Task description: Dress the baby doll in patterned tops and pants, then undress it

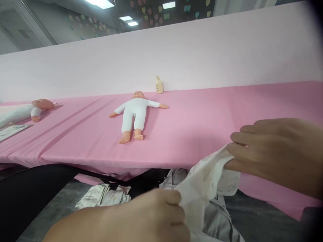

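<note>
A thin white cloth with a faint print is stretched between my two hands above my lap. My left hand, low in the middle of the view, is closed on one part of it. Higher up at the right, over the pink table's front edge, my right hand pinches another part between thumb and fingers. The cloth hangs in loose folds, and its lower end runs out of view. Whether it is a garment I cannot tell.
A baby doll in a white suit lies face up on the pink table cover. Behind it stands a pump bottle. Another doll lies far left beside a folded cloth. Folded printed cloths sit below the table edge.
</note>
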{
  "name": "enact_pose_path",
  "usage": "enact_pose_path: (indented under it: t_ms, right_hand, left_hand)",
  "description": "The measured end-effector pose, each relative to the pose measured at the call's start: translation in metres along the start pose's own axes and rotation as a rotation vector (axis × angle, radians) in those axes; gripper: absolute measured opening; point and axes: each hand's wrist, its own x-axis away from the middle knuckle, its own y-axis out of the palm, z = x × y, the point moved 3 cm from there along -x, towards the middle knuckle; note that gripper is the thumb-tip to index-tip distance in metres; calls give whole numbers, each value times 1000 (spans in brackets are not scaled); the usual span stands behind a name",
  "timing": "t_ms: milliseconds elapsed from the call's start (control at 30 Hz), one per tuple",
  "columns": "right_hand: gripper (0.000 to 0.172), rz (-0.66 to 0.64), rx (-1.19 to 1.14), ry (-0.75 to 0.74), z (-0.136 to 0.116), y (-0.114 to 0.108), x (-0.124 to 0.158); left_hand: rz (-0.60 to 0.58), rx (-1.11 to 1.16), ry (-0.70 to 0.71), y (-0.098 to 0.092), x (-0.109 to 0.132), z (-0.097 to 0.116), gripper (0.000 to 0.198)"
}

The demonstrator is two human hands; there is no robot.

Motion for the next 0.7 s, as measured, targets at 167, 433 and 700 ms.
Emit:
enact_pose_path:
  t_ms: [167,433,700]
  right_hand:
    - [51,93,19,3,-2,-8,-9]
    - [52,103,-277,170,-1,-11,-18]
    - [55,129,-287,123,7,-17,-25]
  left_hand:
    - [222,-212,-167,-16,-6,-18,24]
    - [409,-409,-473,-27,-8,-37,21]
    - [382,-558,-491,-25,-9,-48,20]
